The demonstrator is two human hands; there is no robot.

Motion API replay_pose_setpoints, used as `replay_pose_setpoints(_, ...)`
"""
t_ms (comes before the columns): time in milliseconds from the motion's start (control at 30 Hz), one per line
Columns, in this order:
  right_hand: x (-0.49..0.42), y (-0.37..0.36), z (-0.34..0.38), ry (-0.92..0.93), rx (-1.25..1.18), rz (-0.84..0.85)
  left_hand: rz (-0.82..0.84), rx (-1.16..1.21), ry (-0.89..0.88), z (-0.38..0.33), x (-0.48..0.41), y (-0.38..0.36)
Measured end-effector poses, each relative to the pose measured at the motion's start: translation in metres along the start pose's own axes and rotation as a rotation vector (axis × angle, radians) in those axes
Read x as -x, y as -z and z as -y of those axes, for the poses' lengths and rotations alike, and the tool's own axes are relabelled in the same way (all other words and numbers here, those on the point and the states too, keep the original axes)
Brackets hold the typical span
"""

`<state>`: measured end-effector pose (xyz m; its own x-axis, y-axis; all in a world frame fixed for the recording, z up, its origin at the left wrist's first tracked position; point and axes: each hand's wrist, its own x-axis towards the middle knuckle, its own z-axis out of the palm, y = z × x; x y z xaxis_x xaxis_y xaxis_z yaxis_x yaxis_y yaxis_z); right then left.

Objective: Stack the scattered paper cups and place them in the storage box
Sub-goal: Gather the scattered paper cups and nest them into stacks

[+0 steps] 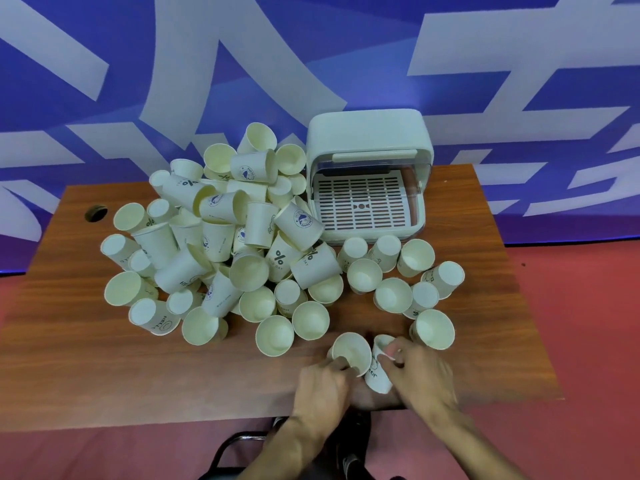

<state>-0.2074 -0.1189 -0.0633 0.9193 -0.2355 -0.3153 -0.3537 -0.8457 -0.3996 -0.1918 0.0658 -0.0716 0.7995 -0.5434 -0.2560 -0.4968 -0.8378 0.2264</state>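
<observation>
While the pile of cups (221,237) lay beside the open storage box (369,174), left hand (322,386) fingers pinched one cup (351,351); right hand (420,368) fingers clamped another cup (379,374).

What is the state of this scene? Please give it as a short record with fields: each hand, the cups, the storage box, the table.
left hand: fingers grip the rim of an open-mouth cup
right hand: fingers hold a second cup beside the first
cups: large loose pile on the left and middle of the table, singles spread in front of the box
storage box: white, front open, slatted tray bare, no cups inside
table: brown wood, round hole at far left
</observation>
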Motion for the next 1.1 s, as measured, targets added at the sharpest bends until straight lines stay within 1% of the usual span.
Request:
replay_pose_setpoints(133,0.019,-0.005,-0.022,0.200,0.120,-0.132,-0.109,0.096,0.023,-0.004,-0.009,-0.017)
replay_pose_setpoints(233,0.022,-0.009,-0.037,0.299,0.207,-0.134,-0.098,0.156,0.085,-0.004,-0.017,-0.032)
replay_pose_setpoints(300,0.021,-0.012,-0.043,0.309,0.264,-0.137,-0.067,0.158,0.093,-0.003,-0.020,-0.039)
replay_pose_setpoints(400,0.017,-0.013,-0.047,0.316,0.291,-0.133,-0.087,0.194,0.064,-0.003,-0.021,-0.038)
replay_pose_setpoints(500,0.020,-0.003,-0.042,0.341,0.280,-0.138,-0.168,0.243,0.052,-0.005,-0.015,-0.025)
replay_pose_setpoints(633,0.026,0.019,-0.043,0.345,0.175,-0.232,-0.292,0.275,0.011,0.003,0.005,0.004)
replay_pose_setpoints(733,0.017,0.039,-0.050,0.284,0.170,-0.294,-0.332,0.207,0.122,0.019,0.006,0.024)
replay_pose_setpoints(767,0.013,0.044,-0.053,0.261,0.186,-0.295,-0.324,0.164,0.166,0.026,0.002,0.027)
replay_pose_setpoints(867,0.002,0.049,-0.066,0.213,0.257,-0.242,-0.202,0.027,0.228,0.038,-0.010,0.027)
replay_pose_setpoints(1033,-0.006,0.038,-0.080,0.187,0.356,-0.103,-0.108,-0.149,0.209,0.041,-0.022,0.013)
replay_pose_setpoints(1100,-0.008,0.033,-0.082,0.173,0.356,-0.081,-0.083,-0.176,0.197,0.042,-0.024,0.007)
